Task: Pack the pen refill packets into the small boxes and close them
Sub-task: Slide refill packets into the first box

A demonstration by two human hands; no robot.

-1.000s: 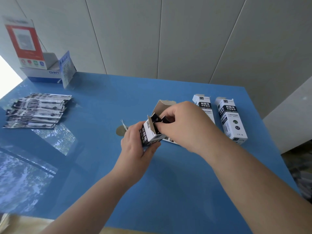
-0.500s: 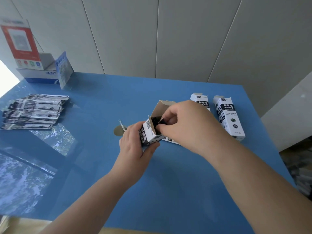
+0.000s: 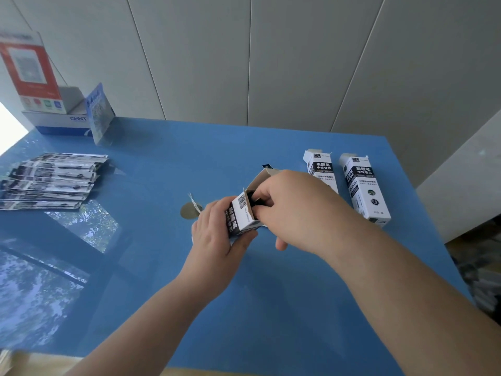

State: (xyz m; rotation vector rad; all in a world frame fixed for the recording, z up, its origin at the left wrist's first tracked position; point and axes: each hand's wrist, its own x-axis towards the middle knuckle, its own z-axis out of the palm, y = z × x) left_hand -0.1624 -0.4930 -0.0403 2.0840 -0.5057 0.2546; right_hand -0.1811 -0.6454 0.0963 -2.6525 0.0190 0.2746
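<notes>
White-and-black box (image 3: 242, 216), brown flap open

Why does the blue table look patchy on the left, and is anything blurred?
Head view: the glossy table mirrors a bright window and foliage at left, with washed-out glare at the far-left edge; the red display card is soft and smeared; wall panel lines splay from wide-angle distortion.

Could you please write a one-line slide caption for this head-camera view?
Left hand holds a small box while the right hand works at its open top; spare packets wait at the left.
</notes>
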